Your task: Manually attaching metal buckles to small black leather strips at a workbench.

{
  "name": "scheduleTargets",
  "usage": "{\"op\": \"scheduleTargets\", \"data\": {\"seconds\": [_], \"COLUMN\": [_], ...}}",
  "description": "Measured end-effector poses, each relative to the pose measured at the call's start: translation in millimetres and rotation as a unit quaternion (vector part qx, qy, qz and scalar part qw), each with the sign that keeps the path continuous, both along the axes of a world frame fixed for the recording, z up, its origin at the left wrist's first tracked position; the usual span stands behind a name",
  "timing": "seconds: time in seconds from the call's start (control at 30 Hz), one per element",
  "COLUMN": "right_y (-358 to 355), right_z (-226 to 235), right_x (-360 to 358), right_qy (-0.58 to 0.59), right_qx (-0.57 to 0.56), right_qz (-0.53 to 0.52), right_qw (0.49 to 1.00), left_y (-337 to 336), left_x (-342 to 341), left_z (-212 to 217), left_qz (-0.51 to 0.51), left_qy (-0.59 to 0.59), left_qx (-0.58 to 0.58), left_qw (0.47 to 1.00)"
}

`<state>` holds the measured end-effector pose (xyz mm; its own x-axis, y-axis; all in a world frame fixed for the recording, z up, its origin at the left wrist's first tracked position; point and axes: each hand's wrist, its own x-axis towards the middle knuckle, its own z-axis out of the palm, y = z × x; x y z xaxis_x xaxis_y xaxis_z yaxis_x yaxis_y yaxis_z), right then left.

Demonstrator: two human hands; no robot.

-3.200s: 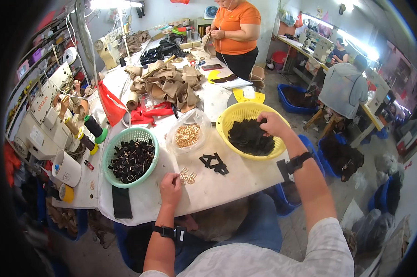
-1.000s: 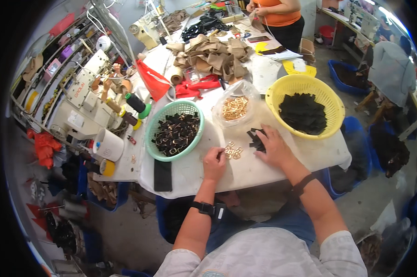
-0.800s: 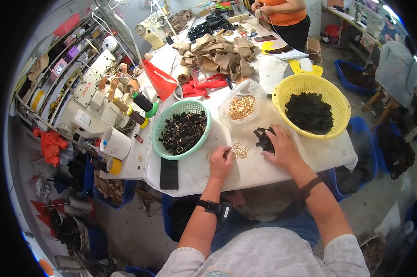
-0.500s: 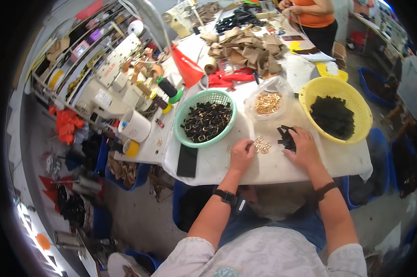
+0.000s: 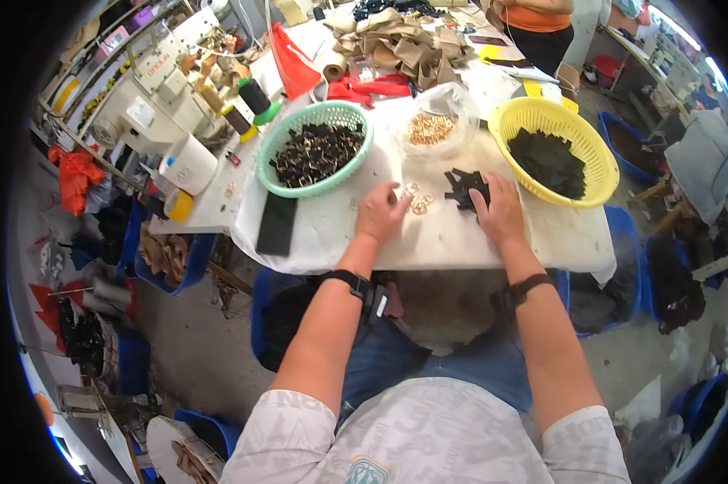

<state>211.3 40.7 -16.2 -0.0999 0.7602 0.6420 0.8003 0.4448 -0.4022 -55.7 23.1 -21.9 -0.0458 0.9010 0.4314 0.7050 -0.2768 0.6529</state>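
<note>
My left hand point(image 5: 382, 213) is by a small pile of gold-coloured metal rings point(image 5: 419, 203), thumb and index finger apart, nothing visible between them. My right hand point(image 5: 502, 213) has its thumb and fingertips on the right edge of a heap of short black strips point(image 5: 463, 189), gripping there. Behind my hands, a clear plastic bag point(image 5: 463, 145) holds more gold rings point(image 5: 431, 129). A mint-green basket point(image 5: 315, 191) on the left contains black pieces fitted with gold rings. A yellow basket point(image 5: 604, 171) on the right holds a stack of black pieces point(image 5: 547, 164).
A dark phone point(image 5: 277, 224) lies by the table's front-left edge. A white sewing machine point(image 5: 138, 113), thread cones point(image 5: 254, 95) and a white cup point(image 5: 189, 163) stand left. Brown pieces point(image 5: 404, 47) and red cloth point(image 5: 380, 85) cover the back. A person in orange point(image 5: 537, 18) stands across the table.
The view has shifted, so the table sits further up and left. My left thumb and index finger have parted. The black strips lie more spread out beside my right hand.
</note>
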Motion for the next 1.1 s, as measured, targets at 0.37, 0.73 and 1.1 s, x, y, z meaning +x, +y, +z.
{"op": "scheduleTargets", "data": {"seconds": [0.37, 0.73, 1.1], "right_y": [0, 2, -7], "right_z": [-13, -9, -5], "right_x": [10, 13, 7], "right_qy": [0.007, 0.001, -0.045], "right_qx": [-0.013, -0.080, -0.112], "right_qz": [-0.032, -0.038, -0.003], "right_qw": [0.999, 0.996, 0.993], "left_y": [7, 11, 6], "left_x": [-21, -26, -25], "left_z": [6, -7, -11], "left_qz": [-0.079, -0.080, -0.074], "left_qy": [-0.214, -0.438, -0.386], "left_qx": [-0.117, -0.105, -0.072], "left_qw": [0.967, 0.889, 0.917]}}
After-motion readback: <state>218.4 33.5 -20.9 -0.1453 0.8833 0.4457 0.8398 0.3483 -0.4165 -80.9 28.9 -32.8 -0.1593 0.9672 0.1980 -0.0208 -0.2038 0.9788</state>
